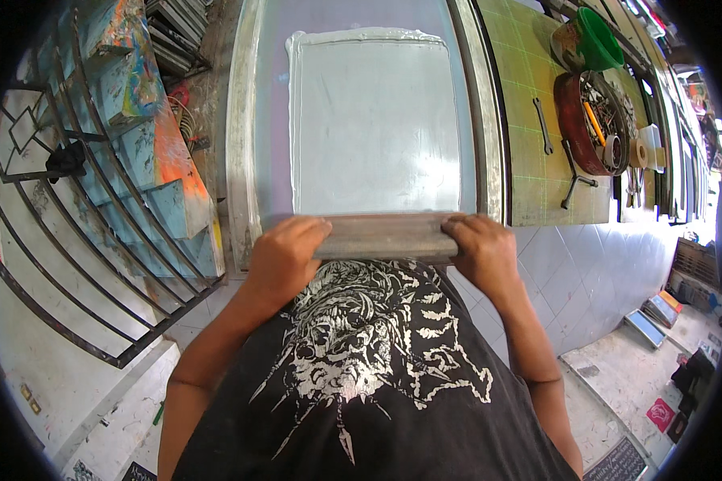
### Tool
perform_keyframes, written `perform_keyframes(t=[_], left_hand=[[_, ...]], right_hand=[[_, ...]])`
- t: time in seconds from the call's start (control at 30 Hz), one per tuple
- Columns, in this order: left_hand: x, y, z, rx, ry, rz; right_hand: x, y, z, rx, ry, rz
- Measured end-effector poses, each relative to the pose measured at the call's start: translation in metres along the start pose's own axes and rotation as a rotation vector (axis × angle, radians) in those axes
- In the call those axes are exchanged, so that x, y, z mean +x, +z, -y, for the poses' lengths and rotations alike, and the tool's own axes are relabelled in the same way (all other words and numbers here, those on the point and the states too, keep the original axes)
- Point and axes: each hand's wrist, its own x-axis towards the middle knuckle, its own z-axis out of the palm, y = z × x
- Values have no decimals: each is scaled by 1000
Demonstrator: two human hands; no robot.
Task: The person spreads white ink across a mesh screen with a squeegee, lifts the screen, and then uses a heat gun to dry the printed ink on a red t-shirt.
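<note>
Head view: a wooden squeegee [385, 235] lies crosswise at the near end of a screen frame [243, 160], close against the person's dark shirt [377, 369]. The left hand [287, 250] grips its left end, fingers curled over the top edge; the right hand [486, 247] clasps the right end the same way, so the bar sits nearly level between them. Beyond it, pale grey ink [377, 120] coats the mesh in a broad rectangle, with a raised ridge along the far edge and another down the left side. The blade's contact with the mesh is hidden. To the right, a green bench [529, 188] carries a spanner [543, 127] and a round tin of tools [583, 132].

My reading is that an ink stroke toward the body is at or near its end. The next move probably calls for both hands to lift or tilt the squeegee together, keeping it level and its pressure even.
</note>
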Motion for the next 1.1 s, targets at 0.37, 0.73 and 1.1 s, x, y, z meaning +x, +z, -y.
perform_keyframes(t=[0.37,0.73,1.1], left_hand=[[9,18,18,-13,55,-47],[-11,25,11,9,68,-54],[127,8,80,122,113,-164]], right_hand=[[2,27,-9,-66,-6,-122],[-22,32,-5,-32,-31,-56],[118,35,-84,-70,-98,-116]])
